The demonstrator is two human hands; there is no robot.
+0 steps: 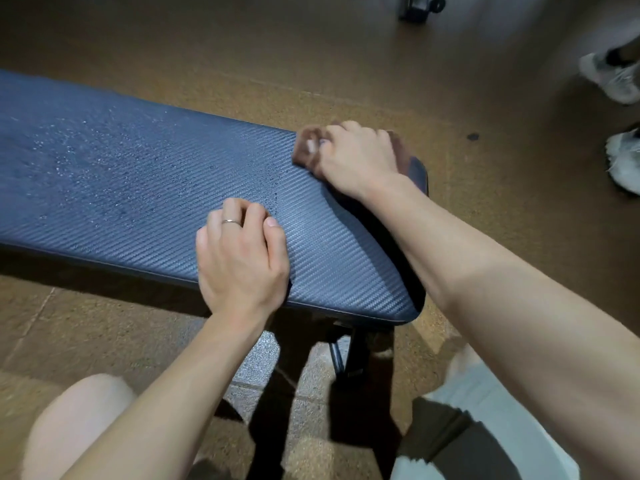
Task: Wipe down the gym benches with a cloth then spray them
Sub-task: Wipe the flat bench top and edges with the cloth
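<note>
Brown cloth (pixel 306 147) under right hand (pixel 353 157), bench (pixel 138 168) end

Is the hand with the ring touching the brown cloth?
Apart. The head view shows the left hand on the bench pad, bare pad separating it from the brown cloth.
</note>
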